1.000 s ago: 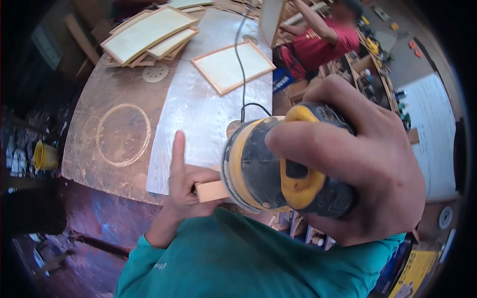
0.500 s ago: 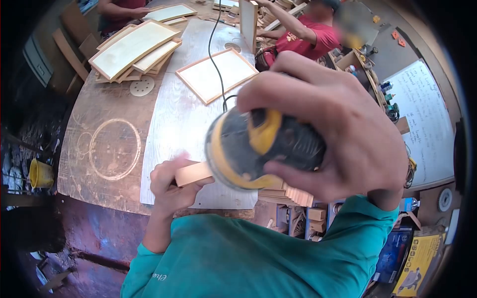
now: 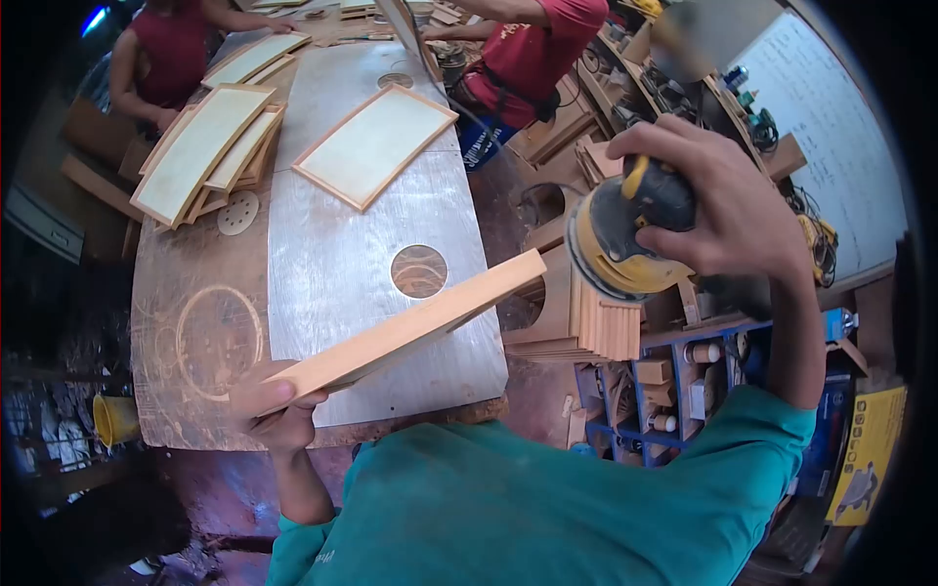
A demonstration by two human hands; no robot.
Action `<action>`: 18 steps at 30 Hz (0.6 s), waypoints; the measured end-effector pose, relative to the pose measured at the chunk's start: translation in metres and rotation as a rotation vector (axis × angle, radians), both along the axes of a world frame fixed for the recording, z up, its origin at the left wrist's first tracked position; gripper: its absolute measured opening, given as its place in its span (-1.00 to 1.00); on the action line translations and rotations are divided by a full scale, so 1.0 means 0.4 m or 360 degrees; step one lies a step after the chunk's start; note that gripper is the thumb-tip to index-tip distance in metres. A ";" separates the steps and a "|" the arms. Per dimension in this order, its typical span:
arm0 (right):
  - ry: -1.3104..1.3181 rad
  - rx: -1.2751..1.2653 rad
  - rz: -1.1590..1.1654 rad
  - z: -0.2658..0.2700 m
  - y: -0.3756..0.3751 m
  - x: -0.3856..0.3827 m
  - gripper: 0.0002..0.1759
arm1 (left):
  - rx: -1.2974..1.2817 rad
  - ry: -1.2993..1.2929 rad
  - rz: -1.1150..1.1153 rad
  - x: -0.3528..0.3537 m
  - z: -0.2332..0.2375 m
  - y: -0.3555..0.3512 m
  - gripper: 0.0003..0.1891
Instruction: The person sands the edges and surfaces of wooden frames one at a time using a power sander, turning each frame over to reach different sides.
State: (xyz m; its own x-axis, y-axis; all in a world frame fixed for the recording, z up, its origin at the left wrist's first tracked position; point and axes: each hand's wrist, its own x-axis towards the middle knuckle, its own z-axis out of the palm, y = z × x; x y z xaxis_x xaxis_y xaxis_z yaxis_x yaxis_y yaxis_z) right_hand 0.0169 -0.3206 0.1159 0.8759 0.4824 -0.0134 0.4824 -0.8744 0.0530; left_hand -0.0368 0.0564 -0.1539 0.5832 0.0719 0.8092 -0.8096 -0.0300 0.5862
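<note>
My left hand [image 3: 278,405] grips the near end of a wooden frame [image 3: 420,320], which I see edge-on, slanting up to the right over the table's front part. In my right hand [image 3: 728,210] is a yellow and black orbital sander [image 3: 630,234], held by its top with the pad turned toward the frame's far end. A small gap shows between the pad and the wood. The fingers of my right hand curl over the sander's head. Beyond, a framed tray with a pale panel [image 3: 376,146] lies flat on the grey board [image 3: 322,283].
Stacked framed trays [image 3: 200,156] stand on the table's left, near a sanding disc [image 3: 237,213]. Two people in red shirts [image 3: 528,59] work at the far side. Right of the table are stacked wooden pieces [image 3: 596,327] and a blue shelf [image 3: 674,391] with parts.
The sander has moved right, off the wood it overlapped. The wooden frame now shows along its full length, and my left hand is lower and further left. The view has shifted.
</note>
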 end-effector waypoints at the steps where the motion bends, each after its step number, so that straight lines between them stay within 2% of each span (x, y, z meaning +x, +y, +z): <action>1: -0.0002 0.0012 -0.0020 -0.014 -0.012 -0.006 -0.31 | 0.0012 -0.0002 -0.0020 -0.002 0.001 0.000 -0.61; 5: 0.0061 0.0014 -0.0126 -0.021 -0.045 -0.023 -0.26 | 0.0011 -0.0001 0.0005 0.001 -0.001 0.002 -0.58; 7: -0.0218 0.0204 0.0199 0.000 -0.054 -0.024 -0.22 | 0.0045 -0.0018 0.0024 0.004 -0.005 0.006 -0.57; 12: -0.0335 0.0411 0.0419 0.057 0.031 -0.026 -0.16 | -0.0009 0.0024 0.0043 0.000 -0.006 0.004 -0.56; 16: -0.0331 0.0322 0.0681 0.045 0.101 -0.002 -0.22 | 0.0013 0.0001 -0.0016 0.000 0.015 -0.007 -0.57; 18: -0.0121 0.0364 0.0600 0.030 0.138 0.003 -0.24 | 0.0023 -0.0023 -0.0131 -0.001 0.018 -0.009 -0.57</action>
